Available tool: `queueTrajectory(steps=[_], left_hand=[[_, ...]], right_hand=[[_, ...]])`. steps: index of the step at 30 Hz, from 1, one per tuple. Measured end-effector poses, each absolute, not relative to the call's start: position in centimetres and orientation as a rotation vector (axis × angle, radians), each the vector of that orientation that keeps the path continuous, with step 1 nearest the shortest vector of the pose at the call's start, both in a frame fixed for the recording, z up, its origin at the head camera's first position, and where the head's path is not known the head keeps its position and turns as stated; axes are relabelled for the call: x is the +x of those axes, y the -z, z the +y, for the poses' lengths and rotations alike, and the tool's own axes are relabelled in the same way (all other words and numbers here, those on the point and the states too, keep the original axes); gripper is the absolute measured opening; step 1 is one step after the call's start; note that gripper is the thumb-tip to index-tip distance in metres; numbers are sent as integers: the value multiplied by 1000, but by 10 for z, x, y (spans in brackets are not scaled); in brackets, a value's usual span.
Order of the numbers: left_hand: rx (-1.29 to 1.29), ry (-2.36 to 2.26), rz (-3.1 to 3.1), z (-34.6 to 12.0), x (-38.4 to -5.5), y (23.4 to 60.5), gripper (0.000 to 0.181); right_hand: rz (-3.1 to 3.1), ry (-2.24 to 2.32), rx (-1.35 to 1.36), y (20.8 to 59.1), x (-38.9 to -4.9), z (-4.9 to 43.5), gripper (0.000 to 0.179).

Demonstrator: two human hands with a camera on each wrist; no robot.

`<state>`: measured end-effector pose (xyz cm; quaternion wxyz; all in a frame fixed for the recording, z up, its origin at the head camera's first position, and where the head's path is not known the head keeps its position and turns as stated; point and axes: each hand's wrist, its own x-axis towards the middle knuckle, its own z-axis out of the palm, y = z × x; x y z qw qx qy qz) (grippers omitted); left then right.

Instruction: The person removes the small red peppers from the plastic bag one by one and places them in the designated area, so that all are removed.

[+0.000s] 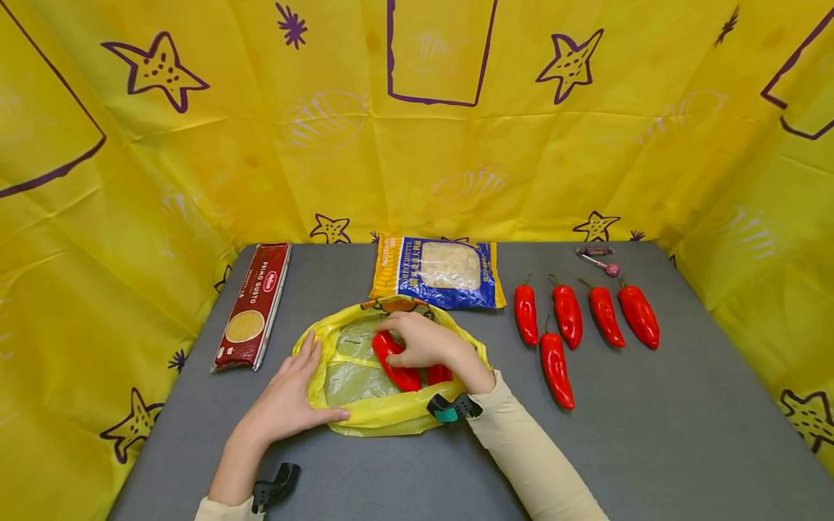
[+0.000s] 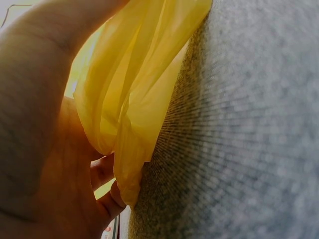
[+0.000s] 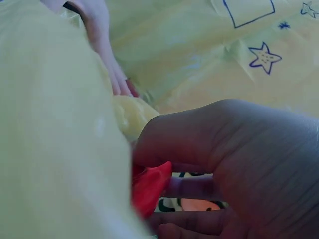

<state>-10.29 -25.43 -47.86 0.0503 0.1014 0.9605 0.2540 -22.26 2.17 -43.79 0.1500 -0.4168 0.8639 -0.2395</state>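
Observation:
A yellow plastic bag [image 1: 384, 423] lies with its mouth wide at the middle of the table. My right hand [image 1: 425, 340] reaches inside it and grips a long red pepper [image 1: 396, 369] between thumb and fingers; the right wrist view shows part of that same pepper [image 3: 149, 191]. Beside it in the bag, a second red pepper [image 1: 439, 374] is partly hidden under my right wrist. At the bag's left side, my left hand [image 1: 293, 398] spreads along the rim, thumb at the front edge. The left wrist view shows its fingers against the yellow plastic [image 2: 124, 109].
Several red peppers [image 1: 567, 315] lie on the grey table [image 1: 704, 434] to the right. Behind the bag is a blue and yellow pasta packet [image 1: 449, 271]. A red spaghetti pack [image 1: 253, 307] lies at left. A lollipop [image 1: 609, 269] and a wrapped candy [image 1: 596, 251] sit back right.

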Motion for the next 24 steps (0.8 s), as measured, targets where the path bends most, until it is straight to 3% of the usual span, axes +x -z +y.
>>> queueTrajectory(steps=[24], left_hand=[[298, -785, 2923, -254, -100, 476, 138]], right_hand=[[2553, 1082, -1304, 394, -207, 42, 54]])
